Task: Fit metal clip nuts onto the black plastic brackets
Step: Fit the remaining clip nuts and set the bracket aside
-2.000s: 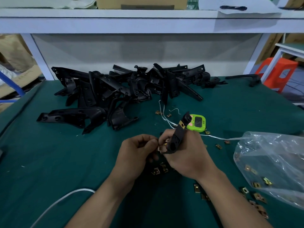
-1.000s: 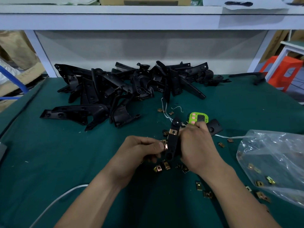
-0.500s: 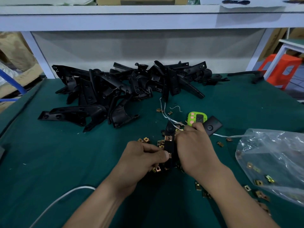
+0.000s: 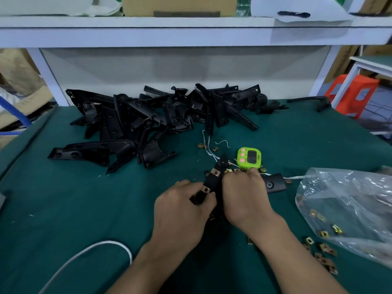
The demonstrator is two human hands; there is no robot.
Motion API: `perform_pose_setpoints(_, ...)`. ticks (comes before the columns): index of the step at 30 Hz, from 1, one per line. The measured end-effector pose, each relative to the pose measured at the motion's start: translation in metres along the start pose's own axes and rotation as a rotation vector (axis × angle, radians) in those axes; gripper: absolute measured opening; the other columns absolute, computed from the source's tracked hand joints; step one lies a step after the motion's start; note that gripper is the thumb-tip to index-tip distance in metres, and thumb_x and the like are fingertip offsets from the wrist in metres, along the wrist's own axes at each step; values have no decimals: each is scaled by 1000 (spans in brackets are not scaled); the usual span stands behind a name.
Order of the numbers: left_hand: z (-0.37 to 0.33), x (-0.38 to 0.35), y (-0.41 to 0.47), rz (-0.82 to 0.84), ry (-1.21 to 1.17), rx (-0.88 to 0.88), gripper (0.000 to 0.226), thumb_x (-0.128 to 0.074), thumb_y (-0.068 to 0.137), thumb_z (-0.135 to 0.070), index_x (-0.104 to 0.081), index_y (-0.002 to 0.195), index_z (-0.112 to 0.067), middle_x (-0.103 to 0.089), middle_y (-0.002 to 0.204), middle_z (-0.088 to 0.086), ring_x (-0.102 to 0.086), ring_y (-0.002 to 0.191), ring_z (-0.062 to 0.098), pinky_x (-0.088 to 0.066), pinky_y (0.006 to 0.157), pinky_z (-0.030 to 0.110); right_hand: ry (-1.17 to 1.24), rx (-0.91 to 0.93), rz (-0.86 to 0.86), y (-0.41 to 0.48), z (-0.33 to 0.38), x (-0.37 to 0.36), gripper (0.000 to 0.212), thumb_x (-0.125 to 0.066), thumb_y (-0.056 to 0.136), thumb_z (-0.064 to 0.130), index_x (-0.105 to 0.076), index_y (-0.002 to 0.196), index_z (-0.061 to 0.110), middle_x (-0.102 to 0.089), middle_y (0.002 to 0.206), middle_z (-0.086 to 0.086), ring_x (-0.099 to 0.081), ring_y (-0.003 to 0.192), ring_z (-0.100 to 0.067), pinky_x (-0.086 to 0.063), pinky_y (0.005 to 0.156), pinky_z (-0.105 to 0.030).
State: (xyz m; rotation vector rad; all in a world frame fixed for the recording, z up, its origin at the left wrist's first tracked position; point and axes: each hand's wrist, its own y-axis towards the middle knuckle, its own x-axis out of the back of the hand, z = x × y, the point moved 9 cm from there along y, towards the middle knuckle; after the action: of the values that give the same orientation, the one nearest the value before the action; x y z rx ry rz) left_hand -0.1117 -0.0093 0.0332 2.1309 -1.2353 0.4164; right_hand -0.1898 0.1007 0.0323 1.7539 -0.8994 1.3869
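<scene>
You had the bracket (image 4: 213, 181) up off the green table (image 4: 63, 209), right in the middle, between both hands, its far end tilted away toward the green timer (image 4: 249, 157). Your left hand (image 4: 180, 211) was curled round the near end, thumb and forefinger pinching the plastic just by the lower clip nut (image 4: 205, 189). Your right hand (image 4: 246, 198) was wrapped over the bracket's right side, knuckles up. Whether its fingertips pressed the bracket from below, I couldn't tell. A second clip nut (image 4: 216, 172) already sat further up the same arm, so I judged this piece close to done. The bracket looked like light, stiff, hard plastic that wouldn't flex, so a firm grip on the body close to the seat looked right to stop it twisting. The nuts seemed thin, springy and small, easy to drop and probably sharp at the edges. The best hold looked like a pinch on the flat faces, with the open mouth slid over the edge until the holes lined up. Spare nuts (image 4: 322, 251) lay loose on your right beside the plastic bag (image 4: 347, 209), and the heap of brackets (image 4: 159, 122) waited at the back of the table.
</scene>
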Motion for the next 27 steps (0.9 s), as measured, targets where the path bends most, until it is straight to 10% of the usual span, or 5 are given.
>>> perform_pose_setpoints(8, -5, 12, 21, 7, -107, 74, 11, -73, 87, -35, -71, 75, -36, -61, 76, -10, -59, 68, 9, -38, 56, 17, 230, -121, 56, -25, -66, 43, 25, -65, 75, 41, -61, 100, 41, -59, 77, 9, -58, 80, -23, -33, 69, -33)
perform_pose_setpoints(12, -30, -14, 35, 80, -320, 174, 11, -74, 87, -42, -71, 79, -50, -66, 88, -24, -63, 78, -1, -45, 66, 25, 782, -218, 141, -68, -129, 54, 21, -75, 74, 32, -70, 94, 37, -70, 77, 9, -61, 68, -12, -49, 65, -29)
perform_pose_setpoints(19, -127, -112, 34, 263, -590, 116, 24, -80, 85, -29, -75, 95, -50, -67, 83, -41, -62, 74, -20, -46, 62, 1, 1946, -738, -305, -179, -208, 24, 16, -76, 79, 8, -80, 94, 11, -73, 86, -26, -69, 66, -22, -52, 54, -22)
perform_pose_setpoints(27, -253, -253, -18, 592, -543, 4, 25, -74, 85, -19, -79, 101, -37, -71, 77, -33, -69, 71, -6, -53, 62, 11, 2252, -1203, -819, -301, -287, -17, 16, -60, 92, 0, -65, 104, -11, -73, 93, -28, -74, 71, -31, -60, 57, -31)
